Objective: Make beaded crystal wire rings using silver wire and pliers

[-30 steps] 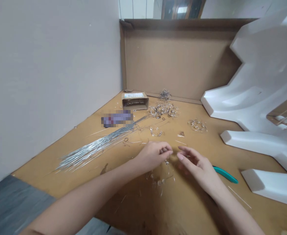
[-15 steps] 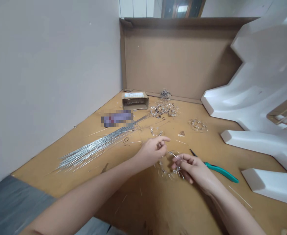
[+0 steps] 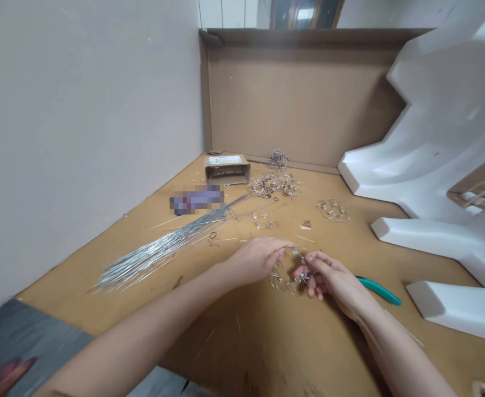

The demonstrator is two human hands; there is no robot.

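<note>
A ring of silvery wire with clear beads [image 3: 284, 285] is held just above the table between my two hands. My left hand [image 3: 262, 257] is closed at its upper left side, thumb and fingers pinched together at the wire. On the other side my right hand [image 3: 329, 277] grips the ring with thumb and forefinger, the other fingers curled beneath. Pliers with a teal handle [image 3: 379, 290] lie right behind my right hand, which hides their jaws. A smaller curved string of clear beads [image 3: 264, 221] rests beyond my left hand.
A bundle of straight wires [image 3: 155, 251] lies at left, near a pixelated purple item [image 3: 196, 199]. Behind are a small open box [image 3: 227, 170], a pile of beaded wire pieces [image 3: 276, 184] and another ring [image 3: 333, 210]. White foam [image 3: 395, 234] stands right. Another person's fingers [image 3: 8, 377] show lower left.
My left hand has moved right and onto the ring, its pointing finger now closed in. My right hand has shifted slightly, covering the pliers' jaws. Another person's fingers have appeared at lower left.
</note>
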